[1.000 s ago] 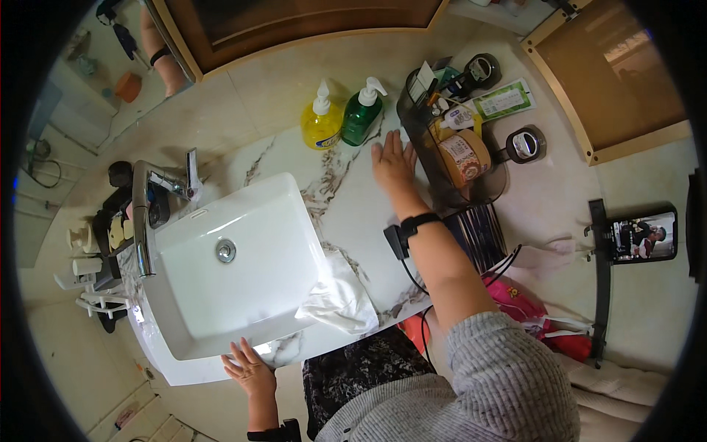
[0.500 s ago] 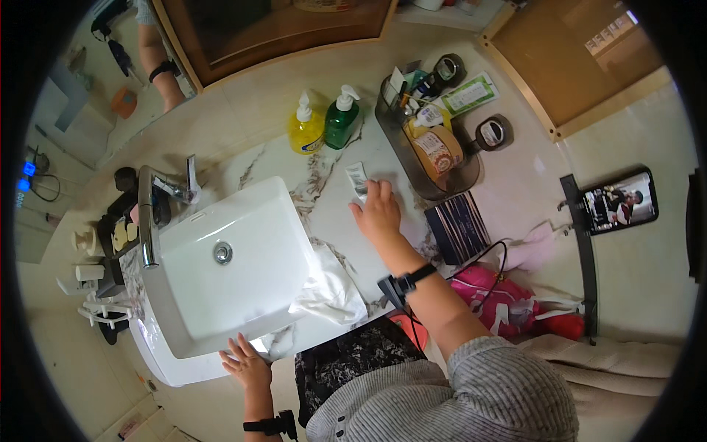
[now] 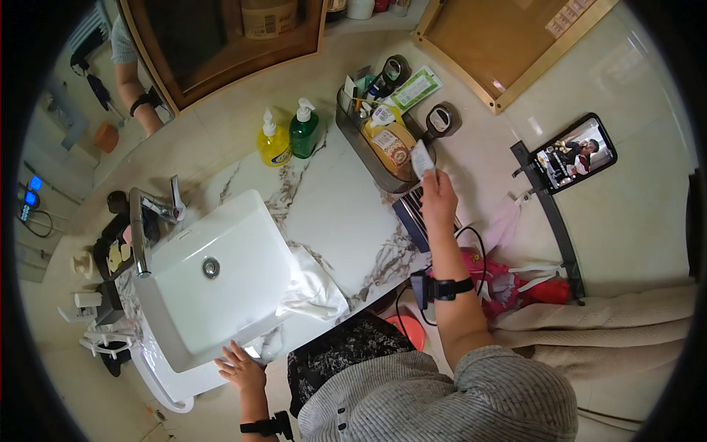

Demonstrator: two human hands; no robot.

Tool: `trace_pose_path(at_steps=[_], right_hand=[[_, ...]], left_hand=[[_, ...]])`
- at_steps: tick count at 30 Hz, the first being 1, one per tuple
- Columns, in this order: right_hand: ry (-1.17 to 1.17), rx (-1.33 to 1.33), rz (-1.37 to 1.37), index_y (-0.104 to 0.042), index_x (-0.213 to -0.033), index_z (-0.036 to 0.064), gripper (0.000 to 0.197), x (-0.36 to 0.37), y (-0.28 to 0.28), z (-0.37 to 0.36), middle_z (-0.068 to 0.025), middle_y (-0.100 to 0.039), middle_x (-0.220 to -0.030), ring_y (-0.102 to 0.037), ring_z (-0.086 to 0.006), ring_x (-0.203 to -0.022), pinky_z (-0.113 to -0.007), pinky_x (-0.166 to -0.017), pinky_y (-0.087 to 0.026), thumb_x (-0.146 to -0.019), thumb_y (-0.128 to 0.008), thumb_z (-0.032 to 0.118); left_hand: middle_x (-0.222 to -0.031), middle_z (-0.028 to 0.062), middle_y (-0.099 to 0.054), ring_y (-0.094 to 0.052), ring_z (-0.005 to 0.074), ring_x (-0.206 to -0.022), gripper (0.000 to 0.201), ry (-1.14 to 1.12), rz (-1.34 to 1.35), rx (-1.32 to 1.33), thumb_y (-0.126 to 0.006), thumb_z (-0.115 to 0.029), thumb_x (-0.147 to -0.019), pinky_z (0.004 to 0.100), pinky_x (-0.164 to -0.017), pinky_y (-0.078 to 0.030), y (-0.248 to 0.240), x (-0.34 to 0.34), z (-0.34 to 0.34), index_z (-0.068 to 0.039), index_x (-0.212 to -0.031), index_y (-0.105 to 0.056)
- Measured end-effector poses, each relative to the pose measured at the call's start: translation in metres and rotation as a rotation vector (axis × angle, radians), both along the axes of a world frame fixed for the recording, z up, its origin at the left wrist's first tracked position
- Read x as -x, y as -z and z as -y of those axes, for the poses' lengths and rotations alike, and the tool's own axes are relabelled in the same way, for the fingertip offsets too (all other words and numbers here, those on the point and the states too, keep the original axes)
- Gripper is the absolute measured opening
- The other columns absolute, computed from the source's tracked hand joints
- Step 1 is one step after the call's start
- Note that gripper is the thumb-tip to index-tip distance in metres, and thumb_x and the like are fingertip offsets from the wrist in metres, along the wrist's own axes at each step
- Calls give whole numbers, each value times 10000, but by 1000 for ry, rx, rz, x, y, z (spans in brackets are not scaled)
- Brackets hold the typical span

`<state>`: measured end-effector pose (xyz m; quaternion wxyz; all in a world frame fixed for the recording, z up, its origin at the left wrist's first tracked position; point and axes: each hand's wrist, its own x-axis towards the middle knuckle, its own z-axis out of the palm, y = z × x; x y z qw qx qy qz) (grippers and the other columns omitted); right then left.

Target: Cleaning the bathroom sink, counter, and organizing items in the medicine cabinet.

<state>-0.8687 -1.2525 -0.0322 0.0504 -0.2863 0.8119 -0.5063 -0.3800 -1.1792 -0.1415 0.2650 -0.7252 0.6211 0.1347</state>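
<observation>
Small flat white packet (image 3: 422, 159), pinched at one end by the right hand (image 3: 440, 199), might drop if grip loosens.

Bright over the desk (image 3: 331, 202), evenly lit; whitest on the sink (image 3: 213, 309) and the crumpled cloth (image 3: 313, 289), nearly washing out there! Glinting along the chrome faucet (image 3: 138, 239) at left, shining from the phone screen (image 3: 577, 156) at right, glowing blue at the display (image 3: 32, 193) on far left. Dim and brown inside the far cabinet (image 3: 202, 51); shadowy below the desk's near edge. Slightly soft on the packet (image 3: 421, 159), hazy in the mirror (image 3: 77, 136). Bending hard toward the rim, then plunging to black!
</observation>
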Motion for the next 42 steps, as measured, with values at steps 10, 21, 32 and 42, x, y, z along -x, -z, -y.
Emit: trace_pose_path(at_steps=[10,21,32,42], right_hand=[[-126,123,114,-455,-1187,-12,502,-5,16,19,-128,-591,-974,-563,-162,-717,-280,-622,-477,-792,-618,251],[-552,-122,-685,-399,-1271,111,541,-83,-29,210,-178,-446,-1242,-432,-338,-1139,-404,-926,-392,-776,-600,194],[-493,-514,-601,-604,-922,34,195,-46,-40,275,-193,-598,-975,-560,-359,-907,-409,-785,-455,-778,-553,156],[-382,-493,-545,-513,-1134,2,378,-41,-38,287,-199,-545,-1122,-528,-349,-1002,-411,-869,-438,-823,-528,217]], left_hand=[[-1425,223,-89,-36,533,-1271,856,5,-21,6,-558,-222,-772,623,-994,-124,9,-7,0,-66,-1393,9],[-1434,200,-95,-7,520,-1281,924,-20,-19,49,-617,-221,-710,613,-1005,-107,16,-12,-2,-79,-1394,-12],[-1422,210,-154,-64,533,-1271,693,-29,-92,-2,-476,-187,-813,640,-992,-100,-17,2,5,-63,-1391,-115],[-1412,218,-190,-79,553,-1256,598,-21,-110,60,-421,-196,-848,666,-971,-86,-2,-6,1,-81,-1382,-175]])
